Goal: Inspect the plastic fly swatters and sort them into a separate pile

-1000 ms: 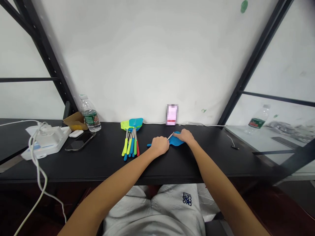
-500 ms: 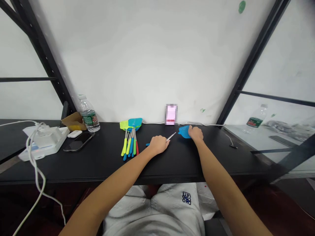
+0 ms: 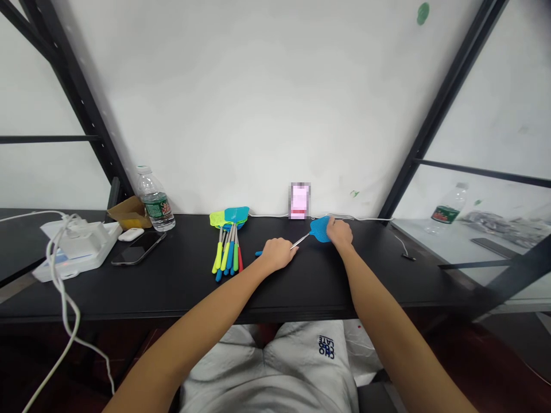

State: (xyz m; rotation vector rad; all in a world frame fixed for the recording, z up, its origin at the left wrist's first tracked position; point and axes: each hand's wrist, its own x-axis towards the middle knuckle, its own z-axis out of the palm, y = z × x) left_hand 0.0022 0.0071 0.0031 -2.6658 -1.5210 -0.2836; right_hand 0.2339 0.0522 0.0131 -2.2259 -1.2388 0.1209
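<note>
My left hand (image 3: 278, 253) is closed around a fly swatter's metal rod (image 3: 300, 241), whose blue handle end (image 3: 258, 253) sticks out on the hand's left. My right hand (image 3: 340, 232) grips the blue mesh fly swatter head (image 3: 319, 229) by its right side. The rod's tip meets the head's left edge. To the left, a bundle of fly swatters (image 3: 229, 252) lies on the black desk, with yellow and blue heads on top and yellow, blue, green and red handles toward me.
A phone-like pink screen (image 3: 300, 201), blurred out, leans on the wall. On the left are a water bottle (image 3: 157, 201), a cardboard box (image 3: 129, 212), a white case (image 3: 131, 234), a dark phone (image 3: 138, 248) and a white power strip (image 3: 81, 252) with cables. A short cable (image 3: 407, 256) lies right.
My right hand has moved slightly left with the blue swatter head, closing the gap to the rod's tip. The left hand has stayed almost still.
</note>
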